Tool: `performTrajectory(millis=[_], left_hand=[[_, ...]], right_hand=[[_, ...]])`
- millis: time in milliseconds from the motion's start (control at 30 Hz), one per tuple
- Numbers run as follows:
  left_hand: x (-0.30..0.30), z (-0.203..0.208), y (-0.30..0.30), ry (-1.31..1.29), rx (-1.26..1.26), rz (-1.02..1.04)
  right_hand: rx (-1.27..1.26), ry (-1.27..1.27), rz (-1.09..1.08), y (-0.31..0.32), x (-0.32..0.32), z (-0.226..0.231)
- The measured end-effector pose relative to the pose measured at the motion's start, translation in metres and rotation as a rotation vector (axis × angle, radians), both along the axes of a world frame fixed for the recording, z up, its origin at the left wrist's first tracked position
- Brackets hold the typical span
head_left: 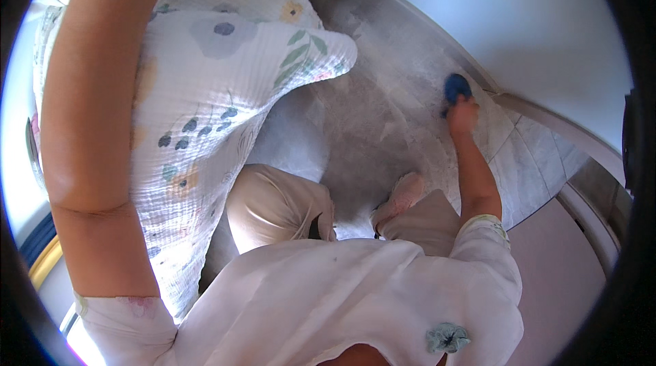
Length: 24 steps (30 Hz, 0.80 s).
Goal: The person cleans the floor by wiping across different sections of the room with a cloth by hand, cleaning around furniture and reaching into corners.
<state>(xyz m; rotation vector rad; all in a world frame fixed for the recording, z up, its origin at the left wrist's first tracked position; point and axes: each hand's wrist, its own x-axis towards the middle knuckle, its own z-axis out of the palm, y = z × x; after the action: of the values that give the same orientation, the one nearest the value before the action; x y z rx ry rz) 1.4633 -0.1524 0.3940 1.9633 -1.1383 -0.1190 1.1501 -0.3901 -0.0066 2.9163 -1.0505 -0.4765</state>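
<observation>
Out to the right, my right hand [465, 115] is closed round a dark blue rounded object [456, 86], low over the grey floor [396, 100] near the foot of the wall. Blur and small size hide what kind of object it is. My left arm [89, 127] reaches up along the left side and leaves the picture at the top, so the left hand is out of view. Beside that arm hangs a white crinkled cloth [198, 86] printed with flowers and leaves, draped over something I cannot make out.
A pale wall [519, 18] with a skirting strip [437, 31] curves along the upper right. A light panel [553, 263] stands at the lower right. Blue and yellow edges [44, 253] show at the far left. My bent knees [280, 205] and one pink shoe [403, 195] are below the cloth.
</observation>
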Motion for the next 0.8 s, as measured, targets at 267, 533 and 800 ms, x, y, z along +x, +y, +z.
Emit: performTrajectory(millis=[267, 533, 800], left_hand=[[-0.004, 0.003, -0.025, 0.067, 0.051, 0.092], [0.008, -0.021, -0.027, 0.164, -0.065, 0.131], [0.029, -0.033, -0.024, 0.474, -0.228, -0.063]], right_hand=[[0.542, -0.153, 0.711, 0.274, 0.051, 0.009], [0.624, -0.312, 0.446, 0.25, 0.049, -0.066], [0.428, -0.442, 0.15, 0.092, 0.198, 0.025]])
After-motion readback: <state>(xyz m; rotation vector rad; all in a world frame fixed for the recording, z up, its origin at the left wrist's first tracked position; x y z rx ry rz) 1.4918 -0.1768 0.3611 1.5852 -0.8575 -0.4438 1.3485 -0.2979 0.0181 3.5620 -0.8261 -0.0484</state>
